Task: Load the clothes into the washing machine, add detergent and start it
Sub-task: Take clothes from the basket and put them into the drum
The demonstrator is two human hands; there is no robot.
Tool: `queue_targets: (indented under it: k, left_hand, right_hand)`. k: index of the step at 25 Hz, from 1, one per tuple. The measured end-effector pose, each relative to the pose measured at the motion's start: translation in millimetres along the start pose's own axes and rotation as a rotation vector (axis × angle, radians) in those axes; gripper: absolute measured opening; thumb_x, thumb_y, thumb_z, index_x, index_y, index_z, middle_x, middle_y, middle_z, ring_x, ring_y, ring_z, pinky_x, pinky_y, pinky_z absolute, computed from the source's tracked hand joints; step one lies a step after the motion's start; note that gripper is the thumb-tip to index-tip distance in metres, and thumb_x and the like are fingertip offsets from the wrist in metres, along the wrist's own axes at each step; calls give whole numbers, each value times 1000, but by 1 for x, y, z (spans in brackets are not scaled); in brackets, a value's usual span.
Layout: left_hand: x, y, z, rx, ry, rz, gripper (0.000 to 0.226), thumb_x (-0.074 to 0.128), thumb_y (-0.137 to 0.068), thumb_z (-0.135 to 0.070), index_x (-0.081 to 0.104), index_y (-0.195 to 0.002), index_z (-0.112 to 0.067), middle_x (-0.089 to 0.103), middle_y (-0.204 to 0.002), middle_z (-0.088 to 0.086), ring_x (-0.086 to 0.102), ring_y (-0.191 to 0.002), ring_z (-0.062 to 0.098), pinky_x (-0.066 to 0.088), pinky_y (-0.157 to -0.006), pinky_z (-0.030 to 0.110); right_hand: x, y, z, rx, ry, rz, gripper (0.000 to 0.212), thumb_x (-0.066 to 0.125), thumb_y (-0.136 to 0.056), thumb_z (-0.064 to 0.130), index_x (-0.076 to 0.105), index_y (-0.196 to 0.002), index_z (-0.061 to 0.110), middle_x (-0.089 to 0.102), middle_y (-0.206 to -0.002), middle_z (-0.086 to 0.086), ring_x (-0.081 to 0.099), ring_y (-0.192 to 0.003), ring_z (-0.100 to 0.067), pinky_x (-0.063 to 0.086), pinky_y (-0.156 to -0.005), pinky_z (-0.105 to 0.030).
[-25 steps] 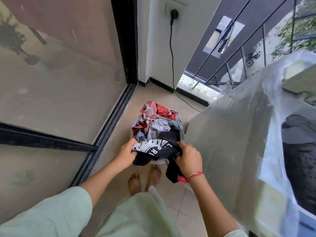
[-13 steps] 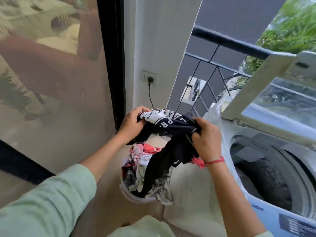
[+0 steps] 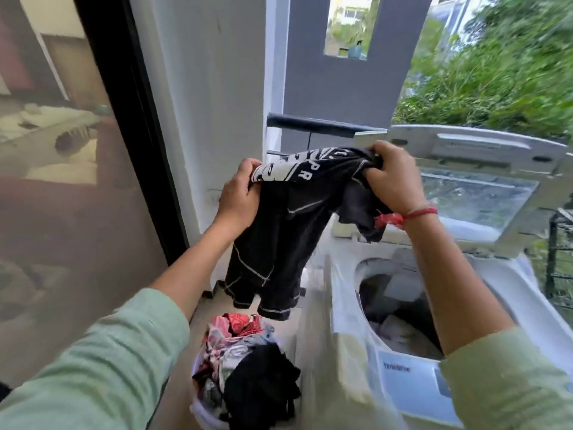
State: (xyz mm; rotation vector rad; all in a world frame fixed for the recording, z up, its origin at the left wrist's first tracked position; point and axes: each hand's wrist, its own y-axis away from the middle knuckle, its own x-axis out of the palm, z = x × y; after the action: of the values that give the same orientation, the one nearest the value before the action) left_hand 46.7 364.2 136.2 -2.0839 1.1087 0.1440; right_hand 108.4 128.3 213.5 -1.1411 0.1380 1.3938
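Observation:
A black garment with white lettering and white seams hangs in the air between my hands. My left hand grips its left end and my right hand grips its bunched right end, just left of the washing machine. The top-loading washing machine stands at the right with its lid raised; some clothes lie in its drum. On the floor below the garment sits a white basket heaped with mixed red, grey and black clothes.
A glass sliding door with a black frame runs along the left. A white wall is behind the garment, and a dark railing crosses behind the machine. Clear plastic wraps the machine's side. Green plants fill the far right.
Both hands have lifted the black garment out of the basket, higher and to the right, toward the open machine. The view has tilted up; the basket now lies well below.

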Motion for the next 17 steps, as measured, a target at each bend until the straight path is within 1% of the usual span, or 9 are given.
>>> queue_targets:
  k: [2,4,7,8,10,12,14,16,17]
  left_hand:
    - [28,0,-19,14,-34,32,16,44,-97,-18,51,-110,-12,64,-96,2,59,-88,28,42,-73,32]
    - [55,3,-38,21,-35,58,16,45,-97,-20,50,-110,-12,61,-89,-2,58,-84,26,37,-69,29]
    - [96,-3,-74,86,-18,141,21,50,-95,-23,42,-111,-12,56,-85,-4,57,-78,18,40,-69,30]
    - [109,-7,-85,110,-10,176,21,52,-94,-21,40,-109,-12,56,-89,-4,58,-82,16,44,-74,30]
    - [136,-15,-104,168,-4,213,16,54,-91,-9,42,-100,-14,57,-92,-5,58,-86,14,47,-81,31]
    - [167,-19,-127,281,-22,211,27,51,-84,6,50,-80,-21,60,-91,-3,59,-88,16,47,-83,33]
    - [195,-25,-145,389,-21,203,36,48,-76,15,60,-67,-18,60,-96,-1,59,-93,20,44,-86,27]
    - [224,-29,-164,466,13,168,29,48,-78,10,68,-73,-11,59,-99,4,58,-94,20,44,-88,28]
    - [237,-28,-174,464,28,174,21,48,-82,-2,68,-81,-9,59,-102,6,56,-94,19,45,-89,33]
  right_hand:
    - [-30,-1,-46,74,1,106,24,59,-82,17,61,-106,16,65,-98,-10,58,-91,-25,39,-72,-29]
    - [-54,-3,-89,138,-16,191,23,58,-86,15,59,-109,15,61,-98,-7,55,-91,-20,39,-76,-30]
    - [-90,-3,-141,186,-144,188,8,51,-89,8,56,-93,11,57,-92,-10,49,-88,-17,38,-77,-32]
    - [-101,-1,-157,214,-196,188,9,49,-90,6,57,-87,11,58,-90,-12,49,-86,-17,38,-76,-33]
    - [-126,6,-190,235,-245,197,15,51,-89,6,65,-87,9,67,-93,-16,53,-83,-16,44,-77,-35]
    - [-156,14,-222,182,-252,130,20,54,-85,6,71,-89,14,71,-98,-15,59,-86,-18,48,-85,-39]
    - [-185,18,-242,182,-341,-8,40,46,-80,-4,70,-91,26,72,-95,-3,61,-85,-22,49,-85,-45]
    - [-208,18,-254,216,-400,-128,50,36,-74,-6,65,-88,31,69,-87,0,60,-76,-23,50,-74,-43]
    - [-214,18,-254,232,-405,-163,45,35,-71,-1,64,-85,30,67,-85,-3,59,-73,-20,50,-71,-38]
